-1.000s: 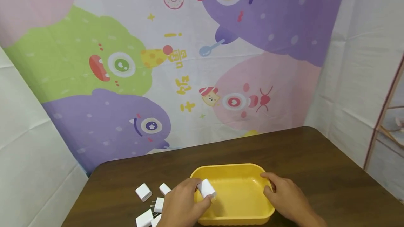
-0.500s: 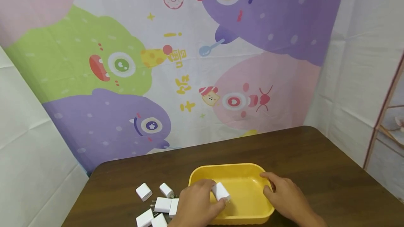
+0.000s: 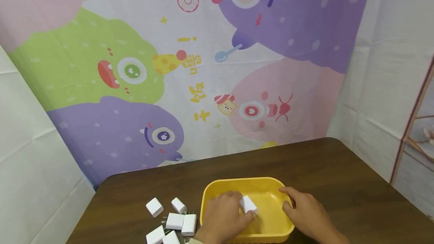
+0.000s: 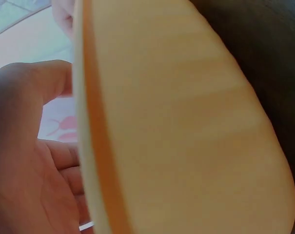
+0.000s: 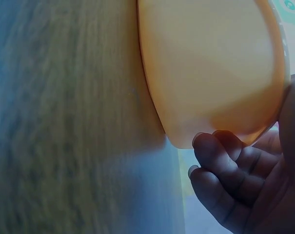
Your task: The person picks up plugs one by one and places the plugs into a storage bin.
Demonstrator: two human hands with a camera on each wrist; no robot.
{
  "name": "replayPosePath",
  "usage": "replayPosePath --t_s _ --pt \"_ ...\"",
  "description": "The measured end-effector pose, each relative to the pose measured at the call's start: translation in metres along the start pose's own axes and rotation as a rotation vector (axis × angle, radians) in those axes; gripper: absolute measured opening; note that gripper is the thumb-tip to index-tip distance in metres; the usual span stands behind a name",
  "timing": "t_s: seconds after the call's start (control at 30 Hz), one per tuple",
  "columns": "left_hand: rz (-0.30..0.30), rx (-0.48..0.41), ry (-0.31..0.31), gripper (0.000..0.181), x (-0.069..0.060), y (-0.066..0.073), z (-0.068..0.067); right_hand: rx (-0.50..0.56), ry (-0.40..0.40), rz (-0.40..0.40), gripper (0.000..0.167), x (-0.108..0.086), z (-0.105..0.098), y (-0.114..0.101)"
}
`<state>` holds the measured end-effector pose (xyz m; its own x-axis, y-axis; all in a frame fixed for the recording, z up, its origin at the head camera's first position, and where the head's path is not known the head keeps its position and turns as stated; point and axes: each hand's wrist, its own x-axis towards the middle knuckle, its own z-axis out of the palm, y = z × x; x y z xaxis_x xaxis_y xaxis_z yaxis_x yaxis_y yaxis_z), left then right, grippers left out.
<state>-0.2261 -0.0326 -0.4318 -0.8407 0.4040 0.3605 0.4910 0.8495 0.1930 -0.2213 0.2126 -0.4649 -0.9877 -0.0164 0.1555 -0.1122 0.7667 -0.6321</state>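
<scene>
Head view: a white charger [image 3: 249, 204] is being pinched by the fingers of the left hand [image 3: 223, 214] and carried farther over the yellow tub [image 3: 268, 226], whose rim is being gripped by the right hand [image 3: 306, 208]. Loose chargers [image 3: 174, 221] are being left behind on the worktop [image 3: 315, 165].

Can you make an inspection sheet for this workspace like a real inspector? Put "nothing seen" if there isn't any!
Surface: dark wood-look table with rounded far corners.
Job's things: held charger, white, within the outline of the yellow tray; can't tell if it touches the bottom. At least six loose chargers, also white, lie left of the tray.
Clutter: nothing seen.
Grips: the person's left grip pinches the held charger; the right grip holds the tray's right end.
Cables: nothing seen.
Surroundings: cartoon-monster backdrop behind the table, pale panels at both sides.
</scene>
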Motion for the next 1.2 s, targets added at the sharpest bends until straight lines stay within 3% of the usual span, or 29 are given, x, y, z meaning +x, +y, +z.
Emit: replayPosePath --t_s 0.17,0.6,1.2 --pt "0.000 0.027 -0.063 0.036 0.003 0.001 0.006 0.004 -0.001 0.008 0.035 0.000 0.000 -0.001" --pt "-0.009 0.066 -0.103 0.046 0.008 0.014 0.022 -0.017 0.029 -0.025 0.034 0.000 0.001 0.001" --pt "-0.042 0.077 -0.218 0.049 0.017 0.027 0.028 -0.005 0.025 -0.020 0.033 0.000 0.001 0.001"
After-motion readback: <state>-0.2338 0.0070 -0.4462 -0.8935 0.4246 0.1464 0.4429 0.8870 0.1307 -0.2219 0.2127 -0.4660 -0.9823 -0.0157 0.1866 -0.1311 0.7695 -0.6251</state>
